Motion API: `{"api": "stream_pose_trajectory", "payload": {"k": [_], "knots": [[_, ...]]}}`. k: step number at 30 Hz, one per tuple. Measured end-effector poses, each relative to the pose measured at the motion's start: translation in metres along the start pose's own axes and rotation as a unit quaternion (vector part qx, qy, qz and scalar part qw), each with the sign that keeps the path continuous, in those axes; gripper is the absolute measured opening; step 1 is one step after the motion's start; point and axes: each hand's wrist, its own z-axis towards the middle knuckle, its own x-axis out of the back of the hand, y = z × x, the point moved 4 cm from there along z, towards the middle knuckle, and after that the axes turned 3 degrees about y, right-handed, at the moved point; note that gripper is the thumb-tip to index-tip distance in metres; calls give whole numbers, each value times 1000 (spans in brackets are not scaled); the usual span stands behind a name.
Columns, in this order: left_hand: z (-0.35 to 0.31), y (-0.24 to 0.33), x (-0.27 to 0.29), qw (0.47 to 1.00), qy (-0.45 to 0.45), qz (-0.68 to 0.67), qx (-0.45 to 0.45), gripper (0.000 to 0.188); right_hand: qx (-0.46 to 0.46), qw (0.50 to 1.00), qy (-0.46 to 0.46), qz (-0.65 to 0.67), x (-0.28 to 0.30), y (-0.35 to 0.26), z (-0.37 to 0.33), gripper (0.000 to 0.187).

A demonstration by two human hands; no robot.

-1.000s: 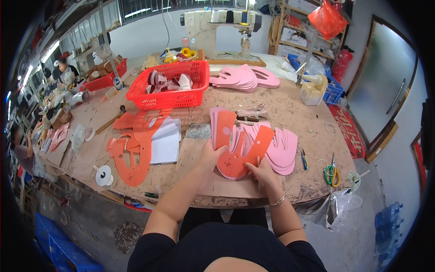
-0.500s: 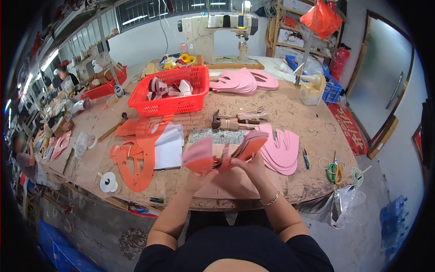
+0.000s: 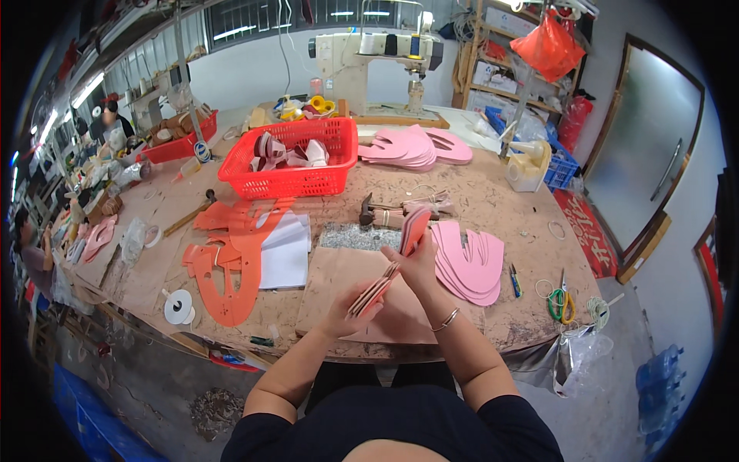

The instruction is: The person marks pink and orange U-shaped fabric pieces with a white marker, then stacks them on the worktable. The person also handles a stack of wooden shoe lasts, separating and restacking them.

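A stack of cut leather pieces (image 3: 376, 288), pink and orange-red with layered edges, is held above the near middle of the table. My left hand (image 3: 348, 309) is closed around its lower left end. My right hand (image 3: 419, 266) grips the upper right end, where orange-red faces show. Beneath lies a tan board (image 3: 339, 279), with a speckled stone slab (image 3: 358, 234) behind it. Fanned pink U-shaped pieces (image 3: 473, 273) lie just right of my right hand. Orange slotted pattern pieces (image 3: 231, 296) and white paper (image 3: 283, 258) rest to the left.
Farther back are a hammer (image 3: 368, 209), tied bundles (image 3: 408, 215), a red basket (image 3: 289, 183) and more pink pieces (image 3: 408, 150). A sewing machine (image 3: 377, 61) stands behind. On the right lie a small knife (image 3: 515, 281) and scissors (image 3: 568, 304); a white spool (image 3: 179, 307) sits left.
The stack has gone from spread wide to a narrower, edge-on position between my hands. The left part's broad pink face is turned away now, and my right hand has moved slightly up and left.
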Motion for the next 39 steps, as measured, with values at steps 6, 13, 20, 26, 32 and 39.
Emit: {"api": "stream_pose_trajectory", "payload": {"k": [6, 13, 20, 26, 32, 39], "knots": [[0, 18, 4, 987, 38, 74, -135, 19, 206, 966, 134, -79, -1, -21, -27, 67], [-4, 3, 1, 994, 23, 88, -61, 17, 125, 984, 83, -96, 12, 1, -31, 85], [-3, -22, -4, 998, -6, 0, 70, 8, 182, 962, 115, -169, 19, 4, -32, 89], [8, -23, -11, 907, 102, -371, 174, 19, 80, 996, -27, -29, 44, -40, -37, 92], [-2, -62, -6, 821, 145, -397, 385, 24, 14, 975, -103, -196, 54, 19, -46, 100], [-24, -23, 6, 920, 68, 379, 75, 66, -28, 923, -123, -364, 53, 29, -68, 98]]}}
